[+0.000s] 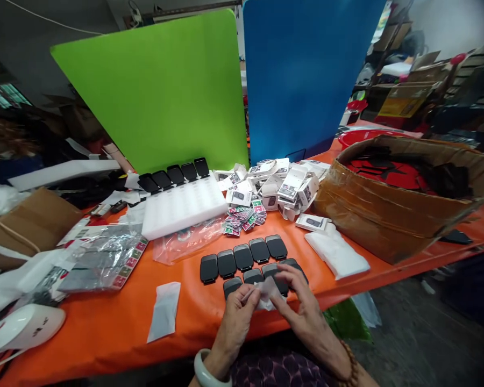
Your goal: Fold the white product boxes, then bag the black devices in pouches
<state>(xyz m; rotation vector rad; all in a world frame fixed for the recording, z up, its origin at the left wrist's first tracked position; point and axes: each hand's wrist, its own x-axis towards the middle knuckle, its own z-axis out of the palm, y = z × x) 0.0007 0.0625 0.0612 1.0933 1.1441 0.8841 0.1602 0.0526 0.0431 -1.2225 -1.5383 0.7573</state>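
My left hand (237,317) pinches a small translucent plastic sleeve (267,290) between thumb and fingers. Beside it, my right hand (300,301) has its thumb against the sleeve's right side, its other fingers spread above. Under and just beyond both hands lie flat black devices with rounded corners (242,257), set in two rows; my hands partly cover the nearer row. A flat white sleeve (164,312) lies alone to the left. On the right rests a stack of white sleeves (339,253).
Behind the rows are a white foam tray (185,205), more black devices (175,174), printed cards (242,219) and a heap of small white boxes (280,185). A large cardboard box (358,215) stands right. Green (157,91) and blue panels (302,75) rise at the back.
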